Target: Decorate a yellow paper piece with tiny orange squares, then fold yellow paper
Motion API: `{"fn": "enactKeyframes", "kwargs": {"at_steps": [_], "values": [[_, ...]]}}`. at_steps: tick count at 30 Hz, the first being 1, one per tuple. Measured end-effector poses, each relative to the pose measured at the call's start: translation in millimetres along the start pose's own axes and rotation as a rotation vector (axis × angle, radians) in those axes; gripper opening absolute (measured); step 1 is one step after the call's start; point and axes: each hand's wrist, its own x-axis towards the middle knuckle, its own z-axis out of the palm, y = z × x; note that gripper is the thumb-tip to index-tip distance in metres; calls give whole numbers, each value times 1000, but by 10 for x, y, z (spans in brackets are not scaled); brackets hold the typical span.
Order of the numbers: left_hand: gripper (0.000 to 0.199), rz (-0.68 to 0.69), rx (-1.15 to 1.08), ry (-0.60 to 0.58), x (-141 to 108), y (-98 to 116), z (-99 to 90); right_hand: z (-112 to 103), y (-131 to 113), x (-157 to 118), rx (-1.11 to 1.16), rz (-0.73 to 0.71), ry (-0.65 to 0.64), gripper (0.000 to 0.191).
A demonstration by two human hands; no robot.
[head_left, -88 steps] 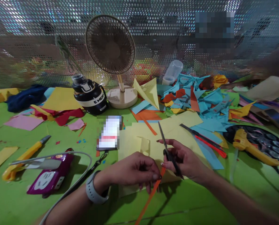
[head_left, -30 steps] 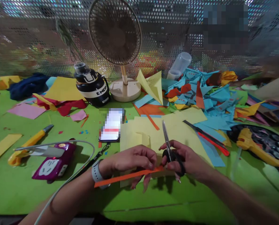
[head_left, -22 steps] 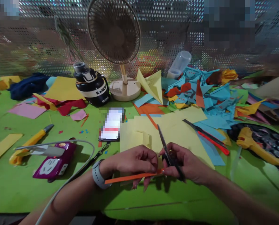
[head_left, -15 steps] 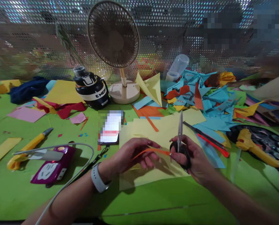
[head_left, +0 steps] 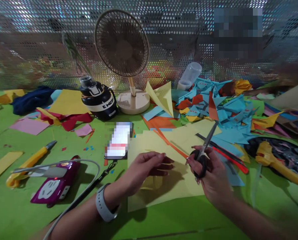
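Scissors point(head_left: 207, 141) sit in my right hand point(head_left: 211, 176), fingers through the black handles and the blades pointing up and away. A narrow orange paper strip point(head_left: 177, 149) runs from the fingertips of that hand toward the upper left, over pale yellow paper sheets point(head_left: 143, 141). My left hand point(head_left: 149, 170), with a white watch band on its wrist, hovers above the same sheets. Its fingers are loosely bent and apart, with nothing visible in them. A red and black utility knife point(head_left: 230, 155) lies just beyond my right hand.
A phone point(head_left: 117, 141), a purple device point(head_left: 55, 183) with a cable and a yellow-handled tool point(head_left: 35, 158) lie at left. Behind stand a black bottle point(head_left: 98, 100) and a fan point(head_left: 133, 101). Blue folded paper point(head_left: 226, 103) is heaped back right, near a yellow glue gun point(head_left: 276, 160).
The orange strip has left my left hand and now swings out to the upper left of my right hand. My right hand has shifted right, tilting the scissors rightward.
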Motion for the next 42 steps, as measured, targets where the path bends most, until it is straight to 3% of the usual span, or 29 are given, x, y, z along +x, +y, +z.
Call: {"fn": "enactKeyframes", "kwargs": {"at_steps": [3,9,13,18,24,34,42], "values": [[25,33,80,-63,-26,-34,35,35,33,-34,-72,3,-76,35],[17,96,86,-27,-20,-71,50,63,51,-78,-177,79,-182,40],[11,156,0,10,-10,-45,23,53,50,-69,-236,169,-328,41],[15,188,-71,110,24,25,-48,18,12,-30,-331,209,-396,41],[17,145,-129,248,52,100,-100,-31,-1,-30,-512,330,-645,35],[20,122,-39,248,31,146,-122,-52,-39,-47,-685,306,-726,30],[24,105,-5,235,44,124,-100,-17,-43,-58,-657,327,-740,32]]}}
